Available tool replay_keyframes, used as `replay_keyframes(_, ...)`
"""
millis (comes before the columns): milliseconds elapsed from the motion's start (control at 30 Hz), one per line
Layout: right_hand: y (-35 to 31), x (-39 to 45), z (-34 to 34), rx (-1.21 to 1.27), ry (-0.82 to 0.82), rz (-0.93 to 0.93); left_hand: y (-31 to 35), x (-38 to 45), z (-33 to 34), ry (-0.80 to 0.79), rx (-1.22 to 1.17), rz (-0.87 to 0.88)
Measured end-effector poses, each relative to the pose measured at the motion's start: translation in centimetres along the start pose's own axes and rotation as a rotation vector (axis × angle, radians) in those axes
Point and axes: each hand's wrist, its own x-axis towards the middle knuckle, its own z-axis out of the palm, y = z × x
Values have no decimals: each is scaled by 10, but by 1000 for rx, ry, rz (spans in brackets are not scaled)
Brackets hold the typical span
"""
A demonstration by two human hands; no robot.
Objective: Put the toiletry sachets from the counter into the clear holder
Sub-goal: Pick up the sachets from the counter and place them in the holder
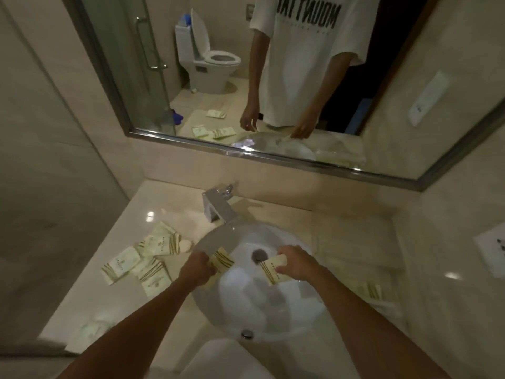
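counter (341,222): pale glossy stone wrapping the basin, mirror (273,77) above at 12 o'clock.
basin (246,305): white round bowl at centre, tap (218,206) at its 12 o'clock, drain open.
clear holder (374,296): faint see-through shape at the basin's 3 o'clock, edges hard to make out; at least one striped sachet seems to sit in it already.
loose sachets (144,263): overlapping pile on the counter at the basin's 9 o'clock; another pale packet further down at 8 o'clock, blurred.
left hand (198,270): over the basin's 9 o'clock rim, fingers curled narrow around a striped sachet (222,259).
right hand (293,265): over the bowl toward 3 o'clock, thumb and fingers pinched on a second sachet (273,269).
progress: early, I'd say. Most of the pile not yet moved.
risk 1: both sachets hang over the open bowl; a loose pinch drops one into the basin, possibly wet.
risk 2: holder is nearly invisible in this light, so a sachet could miss the opening or knock the holder.
risk 3: slick flat packets, easy to fumble when picking from overlapping pile.
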Motion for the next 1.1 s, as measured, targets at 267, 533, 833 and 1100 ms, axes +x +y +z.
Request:
replay_keyframes(267, 101, -37, -22, 174, 175, 144, 69, -2, 44, -18, 74, 98)
replay_keyframes(533, 181, -48, -21, 509, 331, 409, 126, 2, 73, -50, 132, 170)
replay_keyframes(833, 201, -34, -10, 945, 424, 582, 157, 14, 83, -68, 183, 268)
replay_keyframes(1100, 198, -19, 8, 1066, 605, 692, 162, 22, 88, -66, 233, 273)
